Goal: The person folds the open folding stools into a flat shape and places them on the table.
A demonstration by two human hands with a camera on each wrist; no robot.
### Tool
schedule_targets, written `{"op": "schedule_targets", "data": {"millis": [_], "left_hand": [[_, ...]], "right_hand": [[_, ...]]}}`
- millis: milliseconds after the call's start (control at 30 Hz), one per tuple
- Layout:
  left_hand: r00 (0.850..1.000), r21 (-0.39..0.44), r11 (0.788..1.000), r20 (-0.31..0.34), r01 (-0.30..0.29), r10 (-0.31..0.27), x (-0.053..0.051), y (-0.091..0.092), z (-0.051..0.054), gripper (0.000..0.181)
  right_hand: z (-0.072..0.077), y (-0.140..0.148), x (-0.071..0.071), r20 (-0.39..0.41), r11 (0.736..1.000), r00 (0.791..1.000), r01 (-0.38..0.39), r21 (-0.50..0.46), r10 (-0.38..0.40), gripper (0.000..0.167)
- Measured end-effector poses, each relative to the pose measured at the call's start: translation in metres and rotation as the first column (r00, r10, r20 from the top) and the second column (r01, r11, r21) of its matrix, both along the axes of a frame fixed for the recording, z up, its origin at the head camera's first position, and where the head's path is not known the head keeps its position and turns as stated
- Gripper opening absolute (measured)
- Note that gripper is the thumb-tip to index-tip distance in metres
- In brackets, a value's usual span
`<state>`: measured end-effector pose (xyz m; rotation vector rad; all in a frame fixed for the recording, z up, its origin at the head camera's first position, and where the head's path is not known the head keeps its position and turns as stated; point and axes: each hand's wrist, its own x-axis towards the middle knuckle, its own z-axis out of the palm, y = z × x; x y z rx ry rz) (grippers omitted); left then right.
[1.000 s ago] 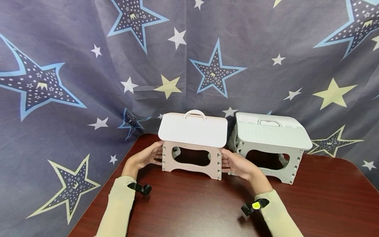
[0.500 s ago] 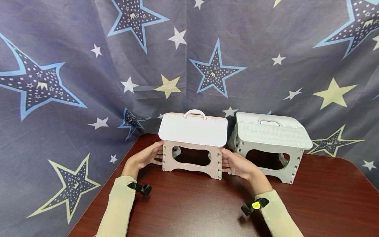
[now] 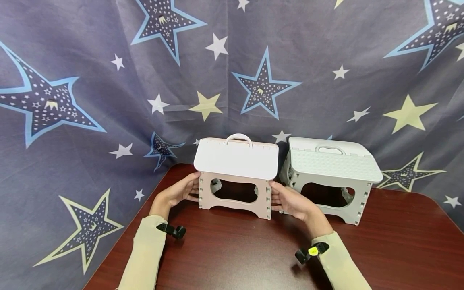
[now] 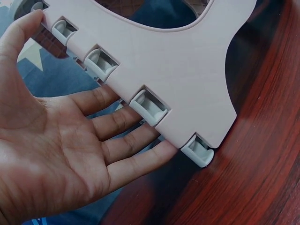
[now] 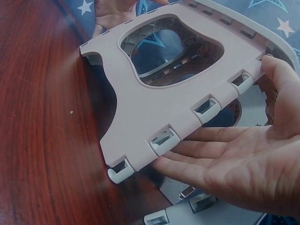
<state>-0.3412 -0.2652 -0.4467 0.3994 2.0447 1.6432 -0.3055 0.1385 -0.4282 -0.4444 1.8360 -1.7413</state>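
Observation:
A pink folding stool (image 3: 232, 207) with a white top (image 3: 235, 159) and a raised carry handle (image 3: 239, 137) stands upright on the table. My left hand (image 3: 178, 191) touches its left side, thumb near the top corner. In the left wrist view the left hand (image 4: 70, 145) lies palm up, extended fingertips against the hinged edge (image 4: 150, 105). On the stool's right side rests my right hand (image 3: 294, 202). The right wrist view shows the right hand (image 5: 243, 154) with straight fingers along the hinged side (image 5: 164, 140) and its thumb near the top. Some fingertips are hidden behind the edge.
A pale green folding stool (image 3: 335, 165) stands close by on the right, beside my right hand. Behind both stools hangs a grey-blue curtain with stars (image 3: 308, 112). The dark red wooden table (image 3: 232, 249) extends in front, its left edge along the curtain.

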Motion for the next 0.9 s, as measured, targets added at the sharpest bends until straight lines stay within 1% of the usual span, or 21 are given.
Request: {"op": "schedule_targets", "data": {"millis": [233,467,600,733,833,900], "left_hand": [[1.000,0.002,1.000,0.001,0.001,-0.001,-0.0006,-0.0001,0.0002,0.084],[1.000,-0.002,1.000,-0.003,0.002,-0.002,-0.0014,-0.0002,-0.0010,0.084],[1.000,0.000,1.000,-0.013,0.014,-0.014,-0.0014,-0.0015,-0.0009,0.087],[0.999,0.005,0.999,-0.027,0.044,-0.044,-0.0018,-0.0030,-0.0014,0.083],[0.998,0.012,0.999,-0.026,0.052,-0.051,-0.0025,-0.0034,-0.0023,0.080],[0.999,0.009,0.999,-0.024,0.049,-0.049,-0.0026,-0.0033,-0.0021,0.081]], "right_hand": [[0.0004,-0.0016,0.0000,-0.006,1.000,1.000,0.019,0.018,-0.019,0.076],[-0.0004,-0.0018,-0.0003,-0.013,1.000,1.000,0.017,0.017,-0.017,0.077],[-0.0013,-0.0016,-0.0004,-0.013,1.000,1.000,0.017,0.013,-0.017,0.076],[-0.0012,-0.0016,0.0000,-0.016,1.000,1.000,0.014,0.010,-0.014,0.075],[-0.0007,-0.0018,0.0004,-0.018,1.000,1.000,0.012,0.008,-0.012,0.075],[-0.0006,-0.0021,0.0004,-0.019,1.000,1.000,0.012,0.006,-0.012,0.075]]}}
